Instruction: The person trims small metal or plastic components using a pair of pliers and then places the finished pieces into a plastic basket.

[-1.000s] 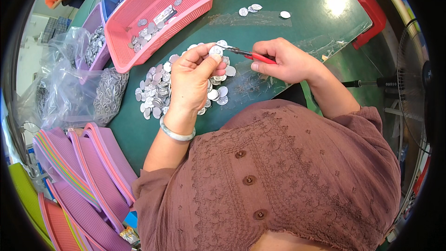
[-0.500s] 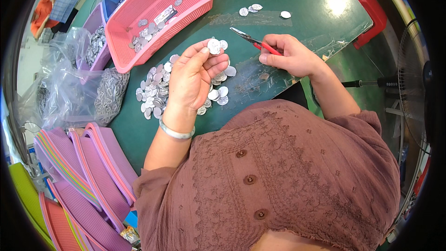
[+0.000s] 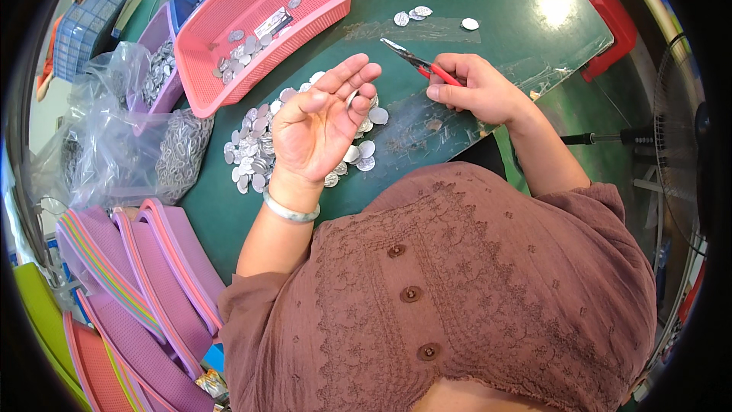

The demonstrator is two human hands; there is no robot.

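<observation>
My left hand [image 3: 316,126] is palm up above a pile of silver discs [image 3: 255,141], its thumb apart from the fingers. A thin silver disc [image 3: 351,98], seen nearly edge-on, is held between the curled fingers. My right hand [image 3: 480,90] is closed around the red handles of a pair of pliers [image 3: 418,62], whose metal jaws point up and left toward my left hand. More discs [image 3: 366,151] lie right of my left wrist. Part of the pile is hidden by that hand.
A pink basket [image 3: 191,80] holding some discs stands beyond the pile. Left of it are a purple basket [image 3: 177,84] and a clear bag [image 3: 114,137] of metal links. Several discs [image 3: 419,12] lie far on the green table [image 3: 503,0]. Stacked baskets [image 3: 164,282] fill the lower left.
My left thumb has left the index finger and the palm has turned up; the looped disc pinched there is gone from the fingertips. The pliers barely moved. A person's blue basket shifted in the background.
</observation>
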